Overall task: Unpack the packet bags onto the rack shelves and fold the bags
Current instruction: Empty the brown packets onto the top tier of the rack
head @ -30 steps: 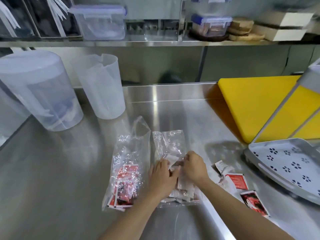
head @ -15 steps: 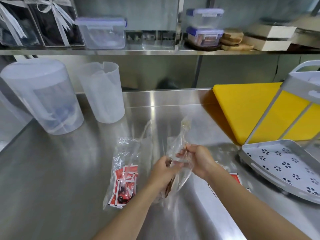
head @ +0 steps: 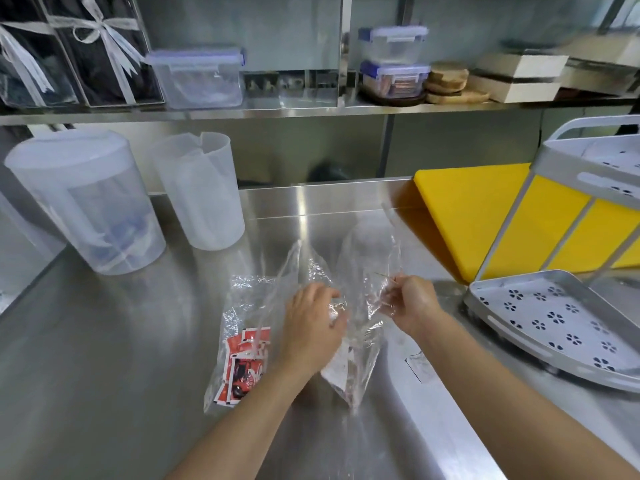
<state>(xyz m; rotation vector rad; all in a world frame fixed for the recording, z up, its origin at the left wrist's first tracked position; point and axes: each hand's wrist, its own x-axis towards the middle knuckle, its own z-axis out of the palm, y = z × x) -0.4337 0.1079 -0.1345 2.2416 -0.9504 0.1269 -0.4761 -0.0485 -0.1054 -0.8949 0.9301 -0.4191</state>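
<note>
Bag (head: pixel 363 362) (clear) gripped by left hand (head: pixel 311 323), right hand (head: pixel 412 303).

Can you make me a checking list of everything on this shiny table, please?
Surface: steel counter, shiny.
Job's things: clear bag held upright, pale packets inside; second bag lying flat with red packets; rack at right.
Clutter: lidded jug, open jug, yellow board, loose packet.
Hands: left hand and right hand both grip the clear bag.
Cables: nothing seen.
Surroundings: shelf with tubs.
</note>
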